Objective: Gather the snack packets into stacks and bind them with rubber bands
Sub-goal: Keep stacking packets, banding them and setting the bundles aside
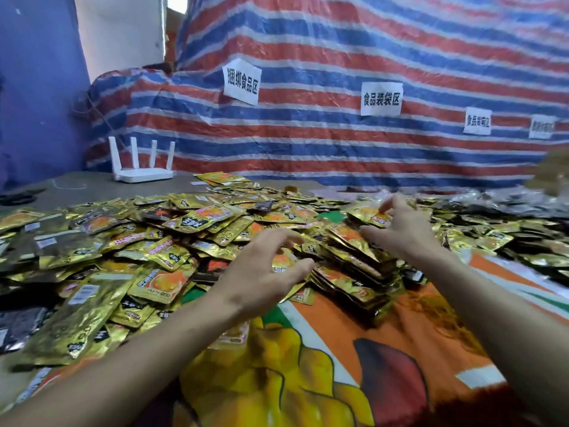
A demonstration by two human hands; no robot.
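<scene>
Between the hands, a packet stack (354,269) is leaning; left hand (264,269) is hovering half-open, gripping nothing; right hand (400,232) is pinching a gold packet (369,215).

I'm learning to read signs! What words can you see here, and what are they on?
"捆绑食品区": white paper sign on the red, white and blue striped plastic tarp.
"食品装袋区": second white paper sign, same tarp.
Too blurred to read: third white paper sign and fourth white paper sign further right.
Too blurred to read: the print on the gold foil snack packets.
</scene>
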